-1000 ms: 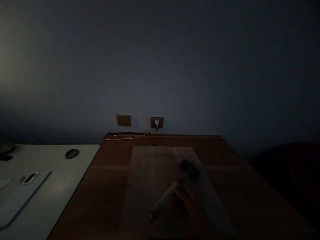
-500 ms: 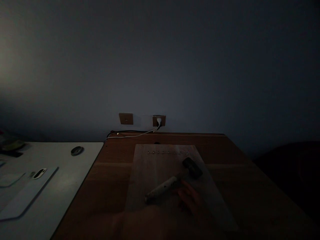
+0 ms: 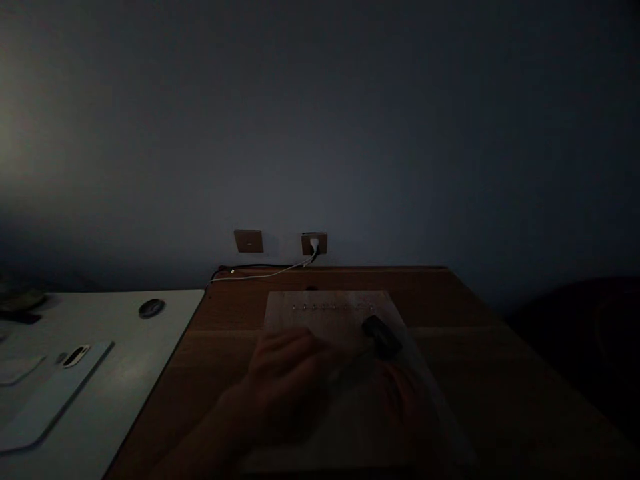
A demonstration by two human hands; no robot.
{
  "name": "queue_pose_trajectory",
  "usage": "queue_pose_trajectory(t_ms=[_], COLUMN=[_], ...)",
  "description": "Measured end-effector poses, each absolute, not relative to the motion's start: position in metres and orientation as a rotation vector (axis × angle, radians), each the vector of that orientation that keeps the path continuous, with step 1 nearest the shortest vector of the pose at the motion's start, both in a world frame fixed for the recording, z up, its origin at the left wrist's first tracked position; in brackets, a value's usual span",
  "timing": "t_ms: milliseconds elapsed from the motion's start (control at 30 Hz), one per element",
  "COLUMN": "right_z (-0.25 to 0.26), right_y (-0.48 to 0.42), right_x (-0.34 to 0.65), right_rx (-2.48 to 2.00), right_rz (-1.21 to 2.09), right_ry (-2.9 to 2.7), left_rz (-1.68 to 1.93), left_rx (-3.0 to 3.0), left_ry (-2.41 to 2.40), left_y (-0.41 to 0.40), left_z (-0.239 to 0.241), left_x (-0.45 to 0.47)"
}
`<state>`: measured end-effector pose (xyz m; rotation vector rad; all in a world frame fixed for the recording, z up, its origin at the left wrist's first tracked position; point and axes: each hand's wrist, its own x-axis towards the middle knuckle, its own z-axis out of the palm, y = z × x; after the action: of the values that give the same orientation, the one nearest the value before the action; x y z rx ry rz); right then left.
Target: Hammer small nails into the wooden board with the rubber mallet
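A hammer with a dark head (image 3: pixel 383 337) and a pale handle lies slantwise on a flat wooden board (image 3: pixel 300 321). My left hand (image 3: pixel 287 380) is closed over the handle, hiding most of it; only a stretch next to the head still shows. Just below the head, my right hand (image 3: pixel 400 397) rests close to the board, its fingers apart and loosely bent, with nothing visible in them. Several small nails (image 3: pixel 323 307) stand in a row along the board's far side. Dim light blurs the details of both hands.
The board lies on a brown wooden table (image 3: pixel 225 347) against the wall. To the left, a white table (image 3: pixel 125 380) holds a dark round object (image 3: pixel 151 307) and a flat pale panel with a small display (image 3: pixel 55 400). Cables (image 3: pixel 265 273) run to a wall socket (image 3: pixel 315 244).
My left hand has come up from the bottom edge and closed over the hammer's handle. My right hand has shifted slightly right, away from the handle. The view has moved a little.
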<state>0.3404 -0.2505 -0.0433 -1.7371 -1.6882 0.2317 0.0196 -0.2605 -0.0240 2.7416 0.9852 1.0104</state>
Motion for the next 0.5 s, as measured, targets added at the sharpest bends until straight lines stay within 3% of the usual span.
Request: queue_pose_trajectory(t_ms=[133, 333, 500], right_z=[-0.051, -0.049, -0.054], right_y=[-0.262, -0.26, -0.248], right_x=[0.367, 0.374, 0.422], right_rx=[-1.712, -1.698, -1.763], right_rz=[0.08, -0.111, -0.211], right_ry=[-1.828, -1.985, -2.082], left_rz=[0.809, 0.473, 0.303], left_rx=[2.902, 2.835, 2.721], left_ry=[1.291, 1.466, 1.334], left_y=[-0.174, -0.19, -0.181], left_z=[0.0, -0.041, -0.033], left_x=[-0.001, -0.038, -0.004])
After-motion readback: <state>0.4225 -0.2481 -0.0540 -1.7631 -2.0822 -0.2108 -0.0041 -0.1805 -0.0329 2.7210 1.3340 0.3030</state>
